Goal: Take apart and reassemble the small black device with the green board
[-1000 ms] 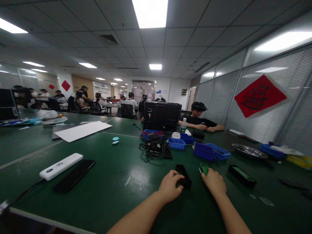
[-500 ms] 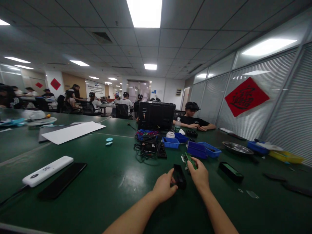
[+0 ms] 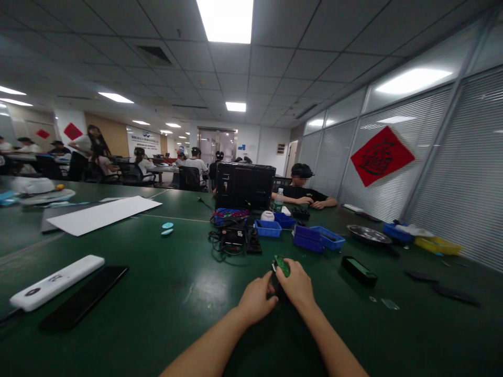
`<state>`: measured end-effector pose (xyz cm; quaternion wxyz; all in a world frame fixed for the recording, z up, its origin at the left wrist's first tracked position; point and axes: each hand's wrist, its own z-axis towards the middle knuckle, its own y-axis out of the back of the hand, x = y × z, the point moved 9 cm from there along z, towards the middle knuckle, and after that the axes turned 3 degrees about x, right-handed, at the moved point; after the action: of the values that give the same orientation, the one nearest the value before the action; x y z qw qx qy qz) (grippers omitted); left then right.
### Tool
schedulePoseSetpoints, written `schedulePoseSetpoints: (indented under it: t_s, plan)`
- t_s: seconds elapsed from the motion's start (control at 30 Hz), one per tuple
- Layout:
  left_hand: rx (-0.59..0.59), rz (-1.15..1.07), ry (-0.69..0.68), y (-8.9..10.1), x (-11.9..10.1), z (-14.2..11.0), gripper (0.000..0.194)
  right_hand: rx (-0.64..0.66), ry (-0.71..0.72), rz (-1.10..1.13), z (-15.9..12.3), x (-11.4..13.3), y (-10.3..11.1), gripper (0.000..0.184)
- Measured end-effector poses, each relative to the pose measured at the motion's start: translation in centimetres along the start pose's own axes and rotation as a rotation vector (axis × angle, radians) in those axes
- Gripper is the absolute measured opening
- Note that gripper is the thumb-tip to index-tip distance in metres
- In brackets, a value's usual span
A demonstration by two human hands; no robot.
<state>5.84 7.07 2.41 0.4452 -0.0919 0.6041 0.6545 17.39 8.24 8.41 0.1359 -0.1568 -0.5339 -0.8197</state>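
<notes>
My right hand (image 3: pixel 297 285) is closed on a green circuit board (image 3: pixel 282 266), gripping it from the right and above. Beneath and beside the board is a black plastic case (image 3: pixel 276 285), now mostly covered by my hands. My left hand (image 3: pixel 257 299) grips the case from its left side, thumb toward me and fingers on the far side. The board sits over the far end of the case; whether it touches the case is hidden. To the right lies a similar black case (image 3: pixel 359 270) with a green board inside.
Blue bins (image 3: pixel 268 228) stand beyond my hands, near a black adapter with cables (image 3: pixel 231 236) and a large black computer case (image 3: pixel 245 186). A metal plate (image 3: pixel 369 234) lies right. A white power strip (image 3: pixel 58 281) and black slab (image 3: pixel 84 298) lie left. A person (image 3: pixel 302 193) sits opposite.
My right hand has brought the circuit board left and down over the black case, so the two hands are now close together. The view has turned slightly right.
</notes>
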Motion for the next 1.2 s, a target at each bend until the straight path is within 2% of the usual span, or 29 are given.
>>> schedulePoseSetpoints:
  t_s: [0.17,0.4,0.57,0.77,1.0,1.2]
  plan:
    - [0.013,0.032,0.011,0.1,-0.3,-0.1,0.062,0.028,-0.034,-0.017,0.0,-0.2,0.1,0.036]
    - [0.052,0.061,0.029,0.3,-0.8,-0.3,0.059,0.025,-0.006,-0.029,-0.1,0.2,0.0,0.034]
    - [0.056,0.102,-0.005,0.5,-1.3,-0.4,0.055,0.019,-0.011,-0.020,0.0,0.0,0.1,0.034]
    - [0.070,0.126,-0.030,0.4,-1.5,-0.4,0.058,0.012,-0.015,-0.034,0.1,-0.2,0.0,0.034]
    - [0.101,0.166,-0.046,0.4,-2.1,-0.6,0.033,0.033,0.024,-0.132,-0.3,0.3,-0.7,0.034]
    - [0.087,0.172,-0.059,0.3,-2.0,-0.6,0.028,0.031,0.033,-0.240,-0.4,0.4,-0.9,0.033]
